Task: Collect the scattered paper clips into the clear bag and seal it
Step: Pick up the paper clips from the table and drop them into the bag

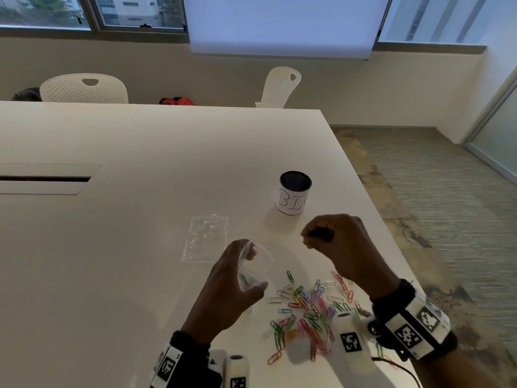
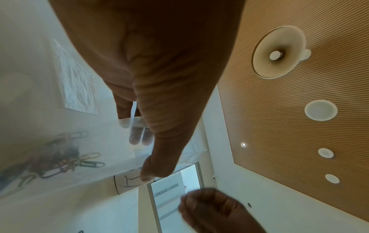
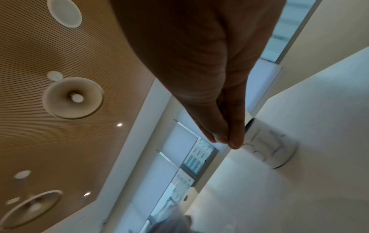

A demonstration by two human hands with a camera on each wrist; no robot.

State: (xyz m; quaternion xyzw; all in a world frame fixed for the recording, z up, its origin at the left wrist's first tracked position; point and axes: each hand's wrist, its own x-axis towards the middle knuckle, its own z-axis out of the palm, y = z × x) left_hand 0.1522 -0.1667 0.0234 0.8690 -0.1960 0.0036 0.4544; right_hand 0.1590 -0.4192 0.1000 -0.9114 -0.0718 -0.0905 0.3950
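The left hand (image 1: 229, 287) grips the clear bag (image 1: 256, 266) above the table (image 1: 126, 247) — some clips inside. The right hand (image 1: 340, 245) hovers, fingertips pinched together; whether they hold anything, I cannot tell. Loose paper clips (image 1: 306, 312) lie below.

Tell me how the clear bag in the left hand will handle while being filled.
The clear bag looks thin and floppy, so its mouth may sag unless the left hand holds it open. The few clips inside probably weigh its bottom down. Its film looks slippery.

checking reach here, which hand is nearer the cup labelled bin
Right. The right hand hovers just in front of the bin cup, slightly to its right. The left hand is farther back and left, holding the clear bag.
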